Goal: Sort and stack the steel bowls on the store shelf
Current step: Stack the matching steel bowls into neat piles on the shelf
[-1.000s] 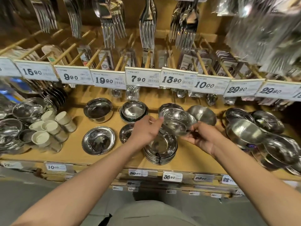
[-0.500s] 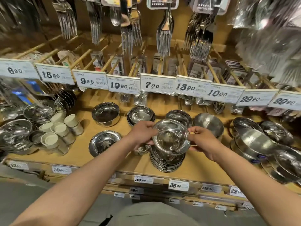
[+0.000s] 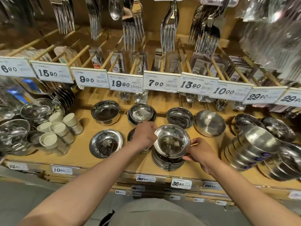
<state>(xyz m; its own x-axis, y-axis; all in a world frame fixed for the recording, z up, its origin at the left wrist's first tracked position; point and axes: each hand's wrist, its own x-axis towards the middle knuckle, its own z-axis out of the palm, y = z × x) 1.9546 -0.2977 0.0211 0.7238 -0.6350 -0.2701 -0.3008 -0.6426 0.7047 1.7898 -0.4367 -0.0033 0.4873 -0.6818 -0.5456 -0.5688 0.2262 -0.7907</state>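
- From my feed the light is warm and fairly bright, coming from above; the wooden shelf (image 3: pixel 81 154) glows yellow-orange.
- Hard glare sits on the top steel bowl (image 3: pixel 171 141) and on the hanging forks (image 3: pixel 168 30), with bright streaks.
- Soft shadows fall under the price tags (image 3: pixel 160 81) across the back of the shelf.
- The upper right corner is smeared: the bagged cutlery (image 3: pixel 273 30) there is blurred past reading.
- The left edge of the shelf is soft too, and its steelware (image 3: pixel 14 129) loses detail.
- Wide-angle bending curves the tag row and the shelf's front edge downward at both sides.
- The middle of the shelf is sharpest; I read the tag digits clearly.
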